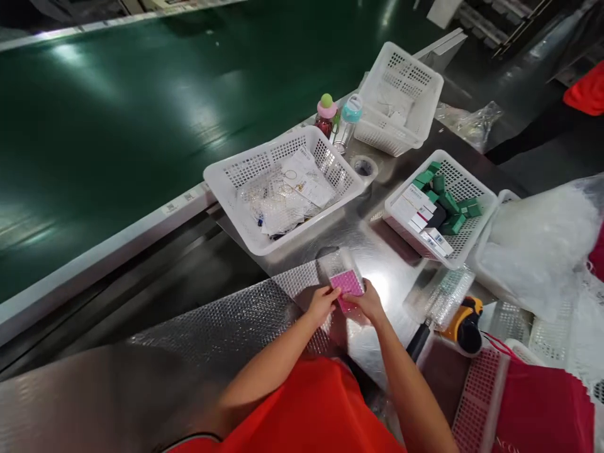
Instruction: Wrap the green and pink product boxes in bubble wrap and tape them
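A flat pink item sits inside a clear bubble-wrap bag above the metal table. My left hand pinches its left side, thumb on top. From the right, my right hand grips the same item with the thumb across its face. The fingers beneath are hidden. A wide sheet of bubble wrap spreads over the table on my left and passes beneath my hands.
Ahead stands a white basket of wrapped packets; another basket holds green and white boxes. A tape roll and bottles stand between baskets. A yellow-black tape dispenser lies at right. A green conveyor belt runs behind.
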{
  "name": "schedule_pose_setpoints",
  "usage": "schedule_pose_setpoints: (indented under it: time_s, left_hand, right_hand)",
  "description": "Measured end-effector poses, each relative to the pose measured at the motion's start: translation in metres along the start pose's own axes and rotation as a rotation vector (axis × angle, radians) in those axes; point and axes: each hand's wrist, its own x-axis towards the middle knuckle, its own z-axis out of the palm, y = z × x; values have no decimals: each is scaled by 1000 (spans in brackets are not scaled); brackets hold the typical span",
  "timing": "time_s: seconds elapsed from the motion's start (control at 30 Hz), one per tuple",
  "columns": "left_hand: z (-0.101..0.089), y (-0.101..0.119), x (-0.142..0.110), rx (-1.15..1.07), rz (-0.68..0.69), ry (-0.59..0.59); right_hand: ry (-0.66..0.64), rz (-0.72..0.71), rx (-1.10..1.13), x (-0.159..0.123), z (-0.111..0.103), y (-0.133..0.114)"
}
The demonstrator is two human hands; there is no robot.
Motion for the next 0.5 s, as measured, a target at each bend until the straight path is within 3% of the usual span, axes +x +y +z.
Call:
schedule_pose_setpoints:
  time_s: [0.1,0.17,0.27,0.37,0.5]
  left_hand:
    - [34,-8,16,95,42,22]
    - [39,-12,17,164,97,82]
    - [20,-16,4,238,187,178]
    - [-8,-16,-10,280,264,213]
    - [-33,-10,-13,330,295,182]
  right_hand:
    - [27,75,-210,6,-30,-5]
    - [92,88,-368,-1,-27,-13]
    - [291,67,-516,-22,9,-25]
    - [467,17,-526,-47,54,-30]
    - [454,-99,-530,-79,95,-31]
